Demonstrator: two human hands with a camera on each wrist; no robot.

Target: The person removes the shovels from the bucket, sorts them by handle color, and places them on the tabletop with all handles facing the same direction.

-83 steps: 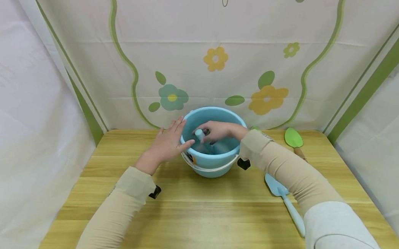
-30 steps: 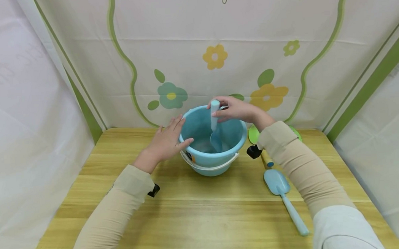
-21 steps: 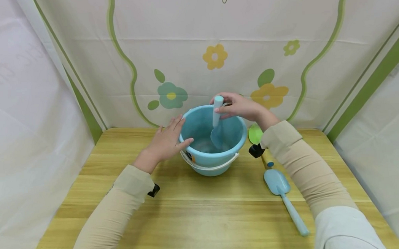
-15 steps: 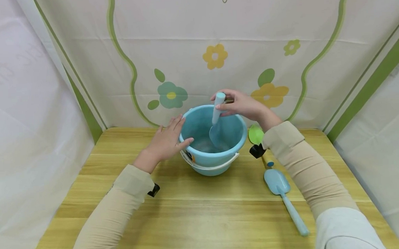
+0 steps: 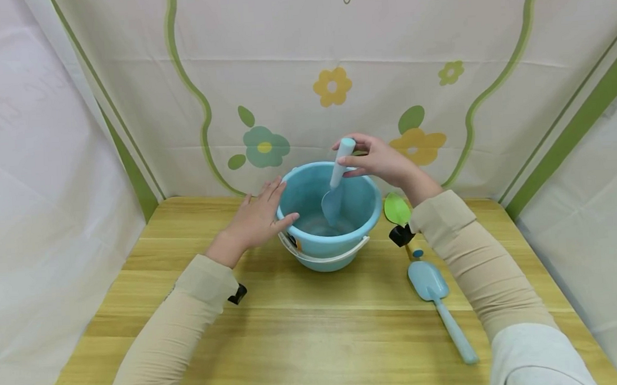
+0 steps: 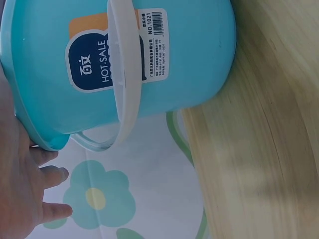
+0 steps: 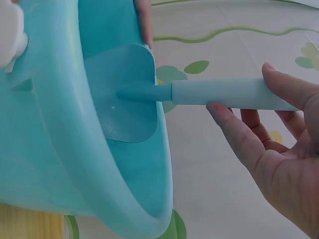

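Right hand (image 5: 378, 162) lifted blue trowel (image 5: 335, 182) up from bucket (image 5: 359, 204) bottom; blade now near rim.

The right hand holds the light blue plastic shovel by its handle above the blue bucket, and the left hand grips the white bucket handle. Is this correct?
Not entirely. The left hand does not grip the white bucket handle; the head view shows it resting with straight fingers against the round blue plastic bucket, at its rim. The right hand does hold the light blue plastic shovel by its handle.

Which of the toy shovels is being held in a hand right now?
The light blue plastic shovel over the blue bucket: the right hand pinches its handle. The other blue shovel and the green one lie on the wooden table.
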